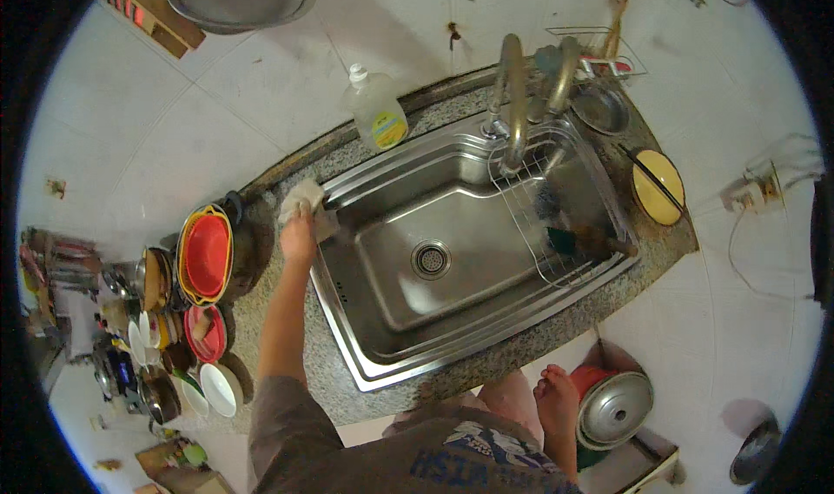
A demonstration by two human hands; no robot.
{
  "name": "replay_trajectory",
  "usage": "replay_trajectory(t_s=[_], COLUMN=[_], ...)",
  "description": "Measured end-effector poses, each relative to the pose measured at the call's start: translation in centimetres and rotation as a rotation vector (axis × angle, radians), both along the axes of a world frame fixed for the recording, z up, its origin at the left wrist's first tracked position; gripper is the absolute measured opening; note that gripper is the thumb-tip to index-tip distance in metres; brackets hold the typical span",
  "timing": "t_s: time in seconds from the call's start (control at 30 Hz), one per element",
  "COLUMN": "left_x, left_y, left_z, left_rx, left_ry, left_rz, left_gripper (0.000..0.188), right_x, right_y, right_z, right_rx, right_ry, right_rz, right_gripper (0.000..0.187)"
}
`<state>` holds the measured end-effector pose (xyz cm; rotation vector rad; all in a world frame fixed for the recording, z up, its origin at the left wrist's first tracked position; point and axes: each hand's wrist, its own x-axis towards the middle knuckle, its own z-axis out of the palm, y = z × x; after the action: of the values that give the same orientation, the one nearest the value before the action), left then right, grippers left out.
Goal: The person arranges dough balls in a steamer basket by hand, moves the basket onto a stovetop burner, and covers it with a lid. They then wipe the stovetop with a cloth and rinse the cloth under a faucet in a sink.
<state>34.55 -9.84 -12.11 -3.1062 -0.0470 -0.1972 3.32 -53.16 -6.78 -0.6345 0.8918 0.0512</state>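
My left hand (300,233) reaches out to the counter at the sink's left end. Its fingers are closed on a whitish cloth (302,197), which lies against the granite beside the steel rim. The steel sink (408,303) has a round drain (431,259) in its floor. My right hand (556,394) hangs by my body, off the counter's front edge, with its fingers curled in and nothing visible in them. Behind the sink, near the cloth, stands a clear pump bottle (375,112) with a yellow label.
A wire rack (521,225) with a green scourer (560,240) sits in the sink's right end, below the faucet (514,103). A yellow lid or bowl (658,188) stands at right. Red and yellow baskets (207,251) and several white bowls (221,390) crowd the left. A lidded pot (615,411) stands low at right.
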Motion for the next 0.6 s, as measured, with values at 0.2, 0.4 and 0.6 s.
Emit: replay_trajectory(t_s=[0.2, 0.4, 0.6], left_x=[-2.6, -5.6, -4.9], left_y=[-4.4, -16.4, -24.3], left_z=[-1.0, 2.9, 7.5], left_rx=[-0.887, -2.611, -3.015], left_ry=[0.254, 0.548, 0.674], left_rz=[0.014, 0.251, 0.032], left_gripper=[0.022, 0.031, 0.035], right_x=[2.4, 13.0, 28.9], right_y=[0.5, -1.5, -2.3], right_z=[1.5, 2.4, 1.2], right_rx=[-0.109, -0.701, -1.196], right_ry=[-0.058, -0.395, -0.785], right_rz=[0.134, 0.409, 0.685], right_gripper=[0.018, 0.015, 0.036])
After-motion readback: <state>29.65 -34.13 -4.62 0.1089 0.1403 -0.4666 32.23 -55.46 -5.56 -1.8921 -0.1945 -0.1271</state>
